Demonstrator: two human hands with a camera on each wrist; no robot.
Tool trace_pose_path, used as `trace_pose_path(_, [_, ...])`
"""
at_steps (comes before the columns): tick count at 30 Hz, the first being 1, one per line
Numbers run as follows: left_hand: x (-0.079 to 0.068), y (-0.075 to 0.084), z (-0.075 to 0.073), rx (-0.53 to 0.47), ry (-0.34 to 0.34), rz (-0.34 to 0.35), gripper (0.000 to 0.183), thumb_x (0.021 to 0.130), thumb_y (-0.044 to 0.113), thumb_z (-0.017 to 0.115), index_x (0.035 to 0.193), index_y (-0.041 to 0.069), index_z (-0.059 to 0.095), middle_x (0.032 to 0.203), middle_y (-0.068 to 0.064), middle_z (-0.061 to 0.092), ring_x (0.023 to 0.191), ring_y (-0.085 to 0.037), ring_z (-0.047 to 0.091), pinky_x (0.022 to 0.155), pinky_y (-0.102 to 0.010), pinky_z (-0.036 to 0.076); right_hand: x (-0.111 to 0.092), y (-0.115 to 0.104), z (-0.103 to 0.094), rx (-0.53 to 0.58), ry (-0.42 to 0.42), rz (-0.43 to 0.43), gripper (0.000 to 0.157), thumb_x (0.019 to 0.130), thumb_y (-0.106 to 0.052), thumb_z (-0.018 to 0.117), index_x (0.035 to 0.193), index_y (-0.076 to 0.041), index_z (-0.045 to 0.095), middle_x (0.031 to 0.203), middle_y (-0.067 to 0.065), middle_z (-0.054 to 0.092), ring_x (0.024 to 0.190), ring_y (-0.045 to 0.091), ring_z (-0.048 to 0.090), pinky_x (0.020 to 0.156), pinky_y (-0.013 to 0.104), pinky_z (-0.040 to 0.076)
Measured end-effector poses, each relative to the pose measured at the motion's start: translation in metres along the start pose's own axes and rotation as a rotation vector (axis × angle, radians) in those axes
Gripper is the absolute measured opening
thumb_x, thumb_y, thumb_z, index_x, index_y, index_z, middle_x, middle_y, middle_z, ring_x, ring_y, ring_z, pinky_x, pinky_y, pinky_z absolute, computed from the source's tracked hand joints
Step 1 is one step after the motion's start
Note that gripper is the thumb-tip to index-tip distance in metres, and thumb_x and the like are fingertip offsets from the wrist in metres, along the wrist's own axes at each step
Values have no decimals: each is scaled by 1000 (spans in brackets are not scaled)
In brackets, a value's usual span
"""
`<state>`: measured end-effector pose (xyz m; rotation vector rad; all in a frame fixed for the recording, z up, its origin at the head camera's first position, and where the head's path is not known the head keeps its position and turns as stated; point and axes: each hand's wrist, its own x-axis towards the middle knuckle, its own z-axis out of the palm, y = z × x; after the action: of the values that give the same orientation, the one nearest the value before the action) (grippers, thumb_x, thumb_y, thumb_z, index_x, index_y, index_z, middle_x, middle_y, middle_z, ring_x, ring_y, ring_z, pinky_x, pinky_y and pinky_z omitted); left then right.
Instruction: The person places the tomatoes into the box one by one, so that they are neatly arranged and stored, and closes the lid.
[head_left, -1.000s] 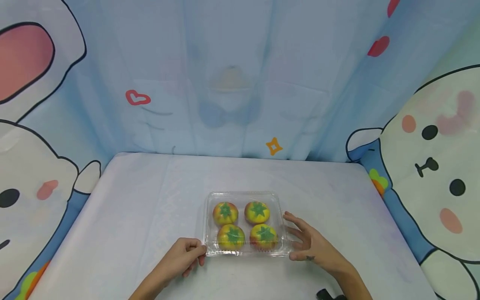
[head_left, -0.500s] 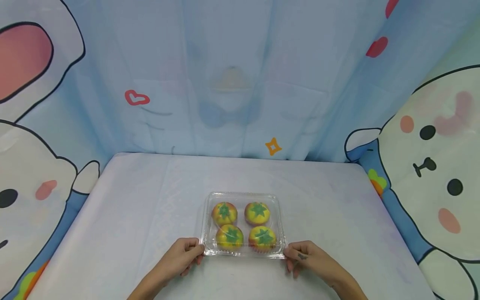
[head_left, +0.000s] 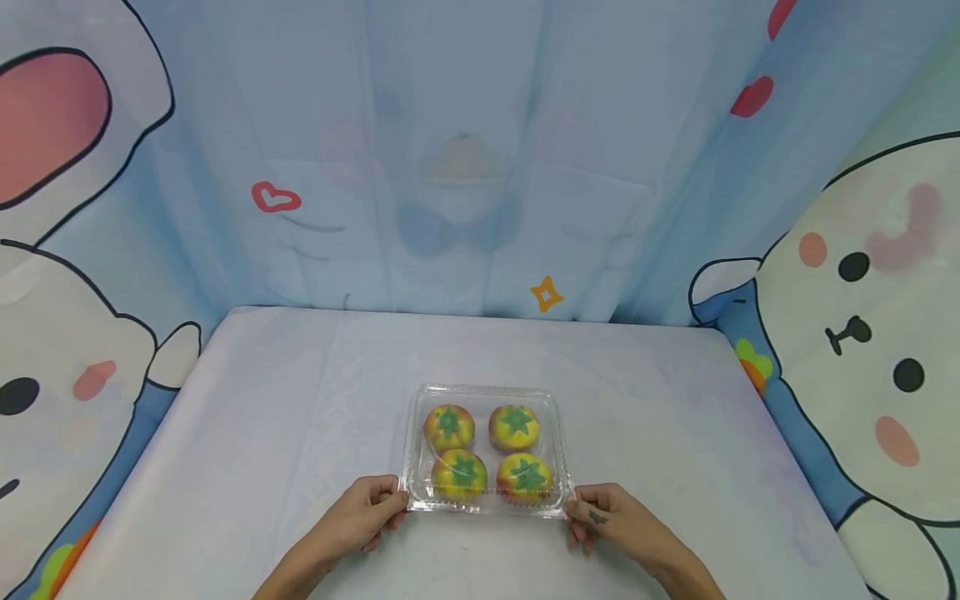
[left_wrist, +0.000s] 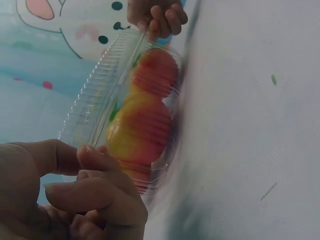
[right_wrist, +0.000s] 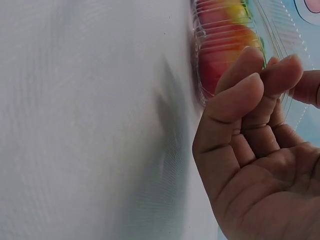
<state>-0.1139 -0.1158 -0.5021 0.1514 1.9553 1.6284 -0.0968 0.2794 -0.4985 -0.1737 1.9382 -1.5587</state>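
Observation:
A clear plastic clamshell box (head_left: 483,442) stands on the table in front of me in the head view. Inside sit several round yellow-and-red fruits (head_left: 460,475), each with a green star-shaped top. My left hand (head_left: 367,512) pinches the box's near left corner, thumb on top. At the near right corner, the thumb and fingers of my right hand (head_left: 618,521) pinch the rim. The left wrist view shows the ridged rim (left_wrist: 95,95) running between both hands, with red-yellow fruit (left_wrist: 140,130) behind the plastic. In the right wrist view, curled fingers of the right hand (right_wrist: 260,140) overlap the box edge.
A white cloth covers the table (head_left: 337,375). Behind it hangs a light blue curtain (head_left: 465,250) printed with hearts and cartoon animals, reaching round both sides.
My right hand has gone from spread fingers beside the box's right side to pinching its near right corner. The box has shifted very slightly; the left hand stays on its corner.

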Motion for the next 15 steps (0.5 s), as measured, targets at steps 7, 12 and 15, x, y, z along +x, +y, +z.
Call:
trace_pose_path(7, [2, -5, 0, -15, 22, -5, 25, 105, 22, 59, 84, 8, 59, 69, 4, 56, 49, -6, 35, 41, -17, 32, 1, 0, 1, -12, 12, 13, 33, 111, -25, 53, 91, -1, 65, 79, -5, 65, 71, 10, 61, 64, 26, 56])
trace_pose_path(12, [3, -6, 0, -26, 30, -9, 26, 105, 23, 59, 84, 8, 59, 68, 5, 55, 50, -6, 36, 42, -16, 33, 2, 1, 0, -34, 10, 11, 42, 111, -25, 53, 93, 11, 62, 79, -4, 66, 71, 9, 61, 63, 26, 56])
trace_pose_path(15, [2, -7, -1, -22, 21, -4, 26, 106, 22, 58, 85, 7, 59, 68, 5, 55, 51, -7, 38, 42, -16, 35, 2, 1, 0, -40, 7, 8, 48, 111, -26, 52, 99, 20, 59, 79, -3, 66, 72, 9, 62, 63, 27, 55])
